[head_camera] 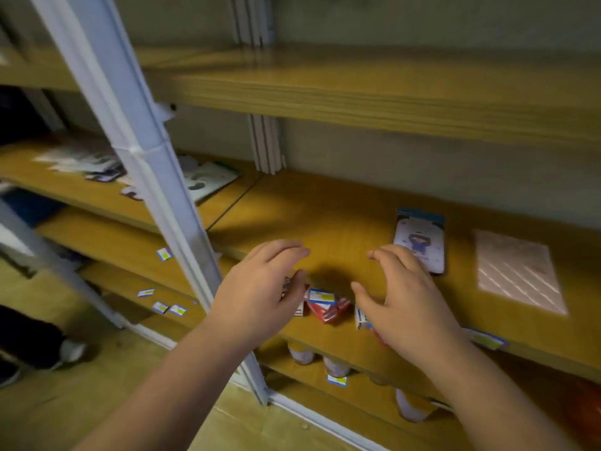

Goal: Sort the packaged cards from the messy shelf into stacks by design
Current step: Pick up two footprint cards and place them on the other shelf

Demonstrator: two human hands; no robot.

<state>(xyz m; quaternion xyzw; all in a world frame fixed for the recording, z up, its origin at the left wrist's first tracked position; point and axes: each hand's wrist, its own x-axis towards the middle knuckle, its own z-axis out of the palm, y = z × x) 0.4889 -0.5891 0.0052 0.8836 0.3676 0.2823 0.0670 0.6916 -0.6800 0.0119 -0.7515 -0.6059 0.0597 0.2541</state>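
Both hands empty: left hand [257, 294] and right hand [403, 297] hover, fingers loosely spread, above shelf [341, 222]. Sorted, by judgement: purple-figure card [419, 244] and pink card [517, 271], lying apart. Unsorted: card heap [198, 180] on left bay. Cards flat, glossy-wrapped; picture blurred.

Left hand [260, 288] and right hand [403, 301] outstretched, fingers [286, 247] spread (both loosely curved, empty).

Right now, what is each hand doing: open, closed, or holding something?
Left hand: open, fingers loosely spread, holding nothing, above the shelf edge.
Right hand: open, fingers spread, holding nothing, beside the purple card pack.
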